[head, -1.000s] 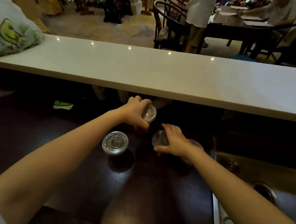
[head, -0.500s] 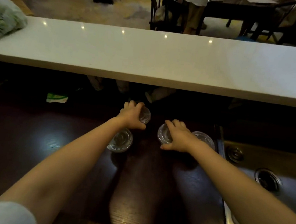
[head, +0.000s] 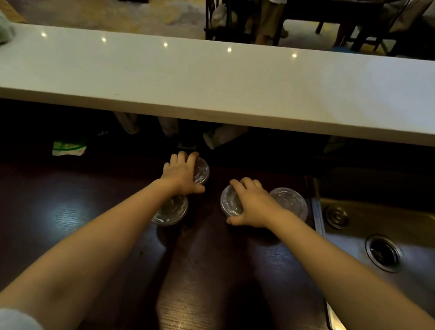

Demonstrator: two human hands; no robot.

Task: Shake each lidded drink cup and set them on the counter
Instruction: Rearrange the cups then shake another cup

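Four clear lidded cups, upright: left cup [head: 201, 170] in left hand [head: 181, 176], right cup [head: 230, 202] in right hand [head: 252, 204]; third cup [head: 171, 211] nearward of left grip; fourth cup [head: 289, 200] just right of right grip.

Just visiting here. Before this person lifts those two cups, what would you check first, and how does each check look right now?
1. Left hand grips far-left cup: ok.
2. Right hand grips middle cup: ok.
3. Both held cups sealed tight: cannot tell.
4. Near-left cup clear of the left wrist: cannot tell; the wrist passes over it.
5. Right-end cup stands upright: ok.
6. Free space on the white counter: ok.
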